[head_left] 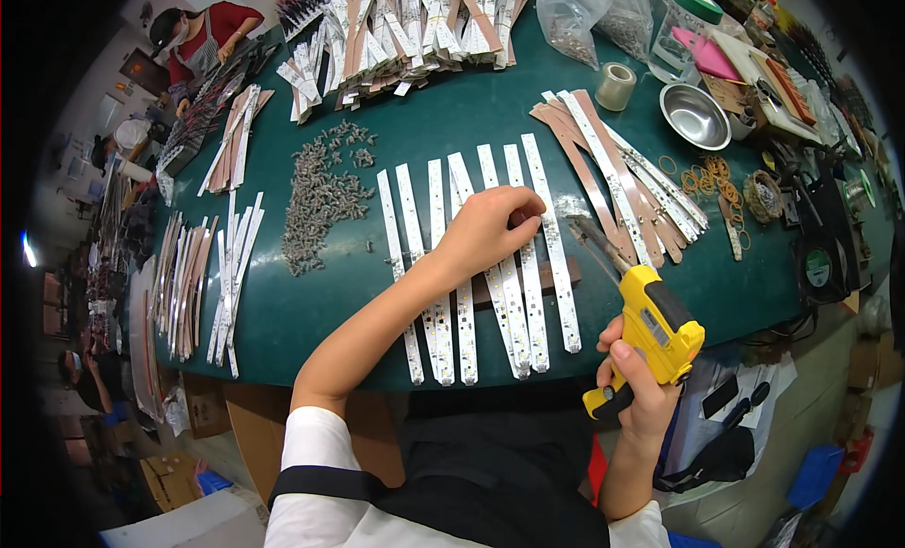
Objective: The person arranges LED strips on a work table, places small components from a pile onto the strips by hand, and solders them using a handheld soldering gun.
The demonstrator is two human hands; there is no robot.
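Observation:
Several white LED circuit strips [465, 331] lie side by side in front of me, crossing a dark bar [484, 292]. Over the rightmost strip [562, 294] my left hand [490, 229] bends its fingers into a pinch; what sits between the fingertips is too small to make out. My right hand [646, 383] grips a yellow and black soldering gun [660, 312] by its handle. Its metal tip points up and left, close to the right side of that strip. Left of the strips spreads a heap of small grey metal parts [325, 195].
Bundled strips [405, 30] are piled at the back, with more strips [622, 180] on the right and left. Beyond are a tape roll [616, 86], a metal bowl [696, 114], a green-lidded jar [683, 39] and rubber bands [712, 179]. A co-worker [203, 39] sits far left.

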